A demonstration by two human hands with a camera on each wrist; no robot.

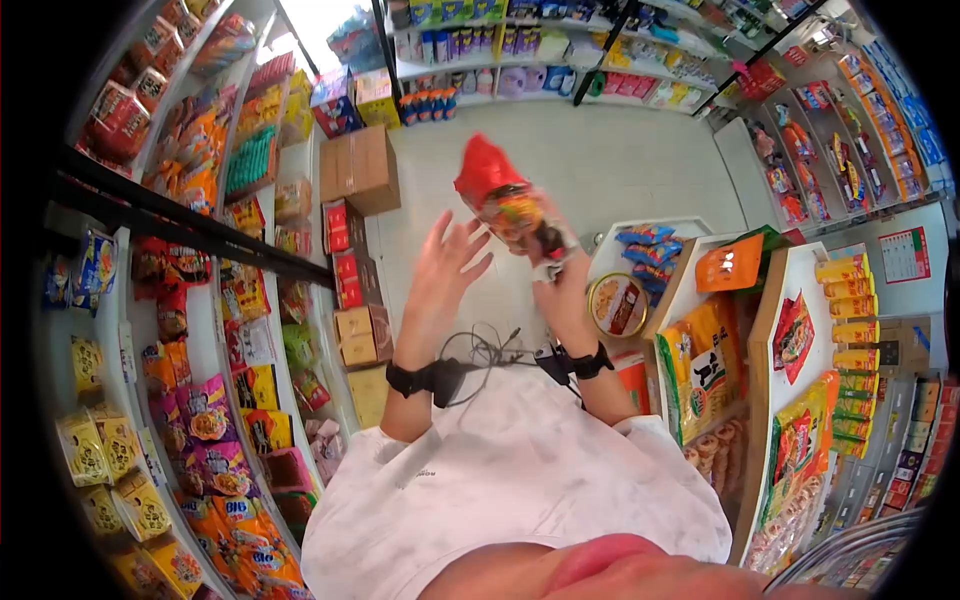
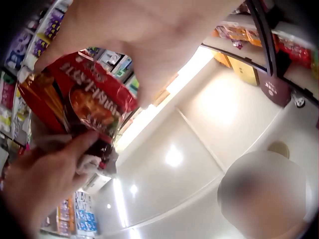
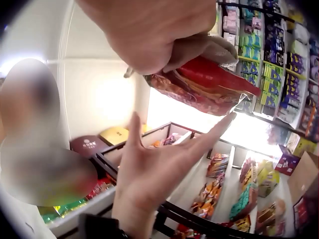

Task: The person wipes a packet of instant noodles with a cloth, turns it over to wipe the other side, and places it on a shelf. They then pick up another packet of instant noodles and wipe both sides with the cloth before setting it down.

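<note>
A red food packet (image 1: 515,210) with a picture of a dish on its front is held up before the body. The right hand (image 1: 562,270) grips its lower end, along with a whitish cloth-like piece (image 2: 88,163). In the left wrist view the right thumb lies on the packet (image 2: 94,99). The left hand (image 1: 447,265) is beside the packet with spread fingers. From the right wrist view, the left hand (image 3: 159,167) has its fingertips close to the packet's edge (image 3: 199,87); whether they touch is unclear.
Shelves of snacks (image 1: 215,440) line the left side, and a cardboard box (image 1: 360,170) stands on the floor beside them. At the right are a counter display with a large yellow bag (image 1: 703,365) and a round tin (image 1: 617,304). A dark cable (image 1: 485,352) hangs between the wrists.
</note>
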